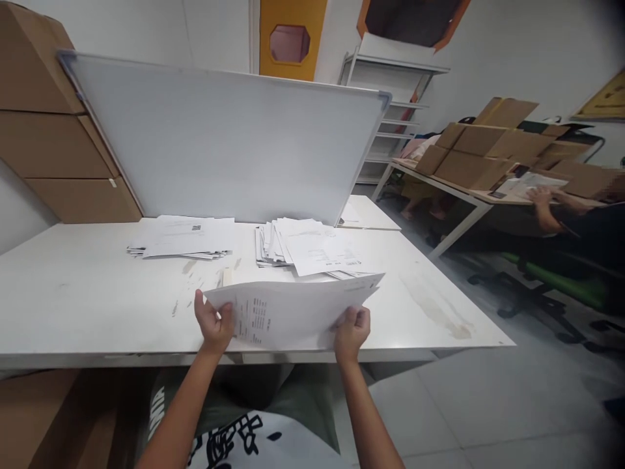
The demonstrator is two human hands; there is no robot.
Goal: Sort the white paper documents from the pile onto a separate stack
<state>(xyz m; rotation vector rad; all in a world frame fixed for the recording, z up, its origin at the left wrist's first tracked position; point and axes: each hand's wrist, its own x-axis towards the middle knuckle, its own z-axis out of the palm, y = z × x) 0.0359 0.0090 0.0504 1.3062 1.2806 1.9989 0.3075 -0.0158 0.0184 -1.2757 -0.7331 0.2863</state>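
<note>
Bridging both hands [213, 326] [351, 333]; printed papers [293, 312]

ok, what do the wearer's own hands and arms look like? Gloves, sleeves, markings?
Left hand and right hand: bare, no gloves. Forearms bare too; no sleeves, watch or cables visible. Clothing below: white with bold black print, plus dark green with white lettering.

Illegibly small print [260, 314] on the curved paper sheets [297, 312]
</note>
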